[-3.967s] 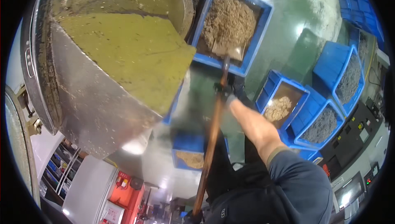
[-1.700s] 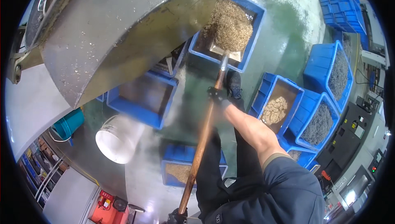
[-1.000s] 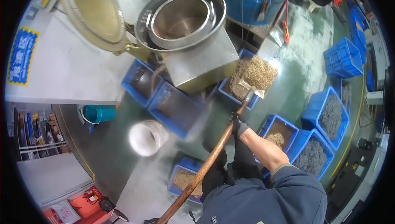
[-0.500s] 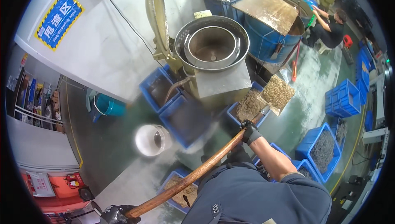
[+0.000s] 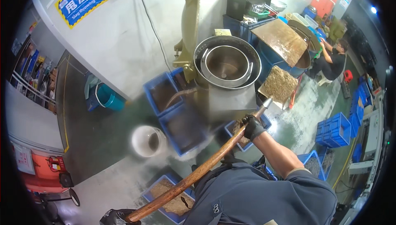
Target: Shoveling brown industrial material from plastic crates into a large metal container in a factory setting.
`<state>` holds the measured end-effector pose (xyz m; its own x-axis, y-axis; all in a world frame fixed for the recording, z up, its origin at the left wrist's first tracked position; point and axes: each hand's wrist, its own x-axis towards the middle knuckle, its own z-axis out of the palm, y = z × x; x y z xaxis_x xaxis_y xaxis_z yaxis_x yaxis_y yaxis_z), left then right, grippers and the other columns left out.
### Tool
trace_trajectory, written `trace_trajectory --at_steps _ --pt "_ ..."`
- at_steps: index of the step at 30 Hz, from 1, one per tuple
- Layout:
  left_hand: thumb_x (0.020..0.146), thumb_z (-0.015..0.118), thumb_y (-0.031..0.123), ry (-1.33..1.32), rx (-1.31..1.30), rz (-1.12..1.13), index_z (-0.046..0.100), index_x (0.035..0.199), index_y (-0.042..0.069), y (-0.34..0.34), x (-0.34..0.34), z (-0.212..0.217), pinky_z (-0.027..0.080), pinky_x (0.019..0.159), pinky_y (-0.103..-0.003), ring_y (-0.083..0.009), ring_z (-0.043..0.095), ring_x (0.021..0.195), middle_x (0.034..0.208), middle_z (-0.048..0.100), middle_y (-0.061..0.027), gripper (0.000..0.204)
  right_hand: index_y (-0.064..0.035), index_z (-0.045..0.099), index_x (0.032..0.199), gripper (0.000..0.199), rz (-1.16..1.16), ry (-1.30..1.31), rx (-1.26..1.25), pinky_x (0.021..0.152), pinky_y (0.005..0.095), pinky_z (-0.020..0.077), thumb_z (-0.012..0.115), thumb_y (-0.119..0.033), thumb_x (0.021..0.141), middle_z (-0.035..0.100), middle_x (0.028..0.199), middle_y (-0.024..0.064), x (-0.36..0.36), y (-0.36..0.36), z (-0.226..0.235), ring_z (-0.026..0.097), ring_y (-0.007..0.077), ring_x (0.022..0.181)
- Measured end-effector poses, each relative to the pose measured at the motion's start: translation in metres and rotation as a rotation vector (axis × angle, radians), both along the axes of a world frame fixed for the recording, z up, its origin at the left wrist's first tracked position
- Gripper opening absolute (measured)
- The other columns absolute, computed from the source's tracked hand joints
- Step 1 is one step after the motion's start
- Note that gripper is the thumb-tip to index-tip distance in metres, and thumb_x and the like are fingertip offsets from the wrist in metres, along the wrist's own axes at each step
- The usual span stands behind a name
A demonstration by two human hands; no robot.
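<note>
Head view shows the person gripping a long wooden shovel handle (image 5: 194, 176) with both gloved hands. The right hand (image 5: 252, 126), in a black glove, is wrapped around the upper part of the handle, its fingers pressed together around the wood. The left hand (image 5: 116, 216), also in a black glove, holds the butt end of the handle at the lower edge of the picture; it is cut off by the rim, but the visible fingers are curled on the wood. The handle runs diagonally from lower left to upper right and ends in a metal socket joined to the shovel blade (image 5: 279, 88). The blade is raised and carries a heap of brown granular scrap, and it sits just beside the right flank of a round steel drum machine (image 5: 227, 66), whose open top shows an inner steel ring. Blue plastic crates (image 5: 170, 97) stand on the floor at the left foot of the machine, and another blue crate (image 5: 165, 193) with brown scrap lies below the handle. A white bucket (image 5: 148, 140) stands on the floor near the crates. A second person (image 5: 334, 60) sits at the upper right, well apart, beside a large blue bin.
</note>
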<state>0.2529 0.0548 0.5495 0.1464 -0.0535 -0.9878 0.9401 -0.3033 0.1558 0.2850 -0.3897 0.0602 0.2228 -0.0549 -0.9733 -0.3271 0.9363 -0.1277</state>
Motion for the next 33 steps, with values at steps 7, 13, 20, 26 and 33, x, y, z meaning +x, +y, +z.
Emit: trace_trajectory --at_steps 7,13,20,26,33 --pt "0.074 0.078 0.042 -0.13 0.104 0.141 0.053 0.131 -0.002 0.011 -0.048 -0.012 0.044 0.048 -0.026 -0.0087 0.051 0.054 0.076 0.063 -0.0044 0.076 -0.017 0.044 0.064 0.029 -0.012 -0.143 0.026 0.043 0.0315 0.0406 0.057 -0.016 0.089 0.042 0.054 0.0001 0.084 0.027 -0.013 0.043 0.0171 0.044" --pt "0.084 0.067 0.027 -0.63 0.656 -0.791 0.066 0.117 0.011 -0.011 -0.099 -0.055 0.047 0.056 -0.035 -0.0227 0.061 0.06 0.077 0.067 -0.0109 0.037 -0.0166 0.051 0.073 0.02 0.01 -0.51 0.23 0.05 0.0279 0.0475 0.06 -0.024 0.09 0.05 0.058 -0.0005 0.143 0.041 -0.036 0.051 0.0151 0.052" --pt "0.081 0.066 0.017 -0.998 0.715 -0.711 0.065 0.122 0.01 -0.083 -0.09 -0.132 0.043 0.046 -0.036 -0.0224 0.053 0.049 0.063 0.055 -0.0072 0.041 -0.0129 0.053 0.079 0.021 0.009 -0.582 0.251 0.049 0.0292 0.0473 0.059 -0.031 0.09 0.051 0.059 0.0014 0.16 -0.023 -0.141 0.052 0.018 0.05" --pt "0.08 0.063 0.016 -1.019 0.697 -0.42 0.068 0.115 0.01 -0.059 -0.112 -0.172 0.049 0.053 -0.038 -0.0249 0.059 0.058 0.069 0.062 -0.0097 0.036 -0.0131 0.055 0.084 0.014 0.049 -0.285 0.157 0.045 0.0312 0.0432 0.051 -0.023 0.093 0.052 0.061 0.002 0.175 -0.025 -0.087 0.051 0.0188 0.05" --pt "0.083 0.062 0.023 -0.806 0.746 -0.563 0.071 0.096 0.007 -0.036 -0.194 -0.201 0.05 0.056 -0.041 -0.0341 0.063 0.062 0.076 0.068 -0.0172 0.023 -0.0123 0.057 0.079 0.01 0.223 -0.35 -0.168 0.044 0.0326 0.0404 0.058 -0.016 0.088 0.05 0.058 0.0045 0.187 0.042 -0.024 0.05 0.0183 0.048"
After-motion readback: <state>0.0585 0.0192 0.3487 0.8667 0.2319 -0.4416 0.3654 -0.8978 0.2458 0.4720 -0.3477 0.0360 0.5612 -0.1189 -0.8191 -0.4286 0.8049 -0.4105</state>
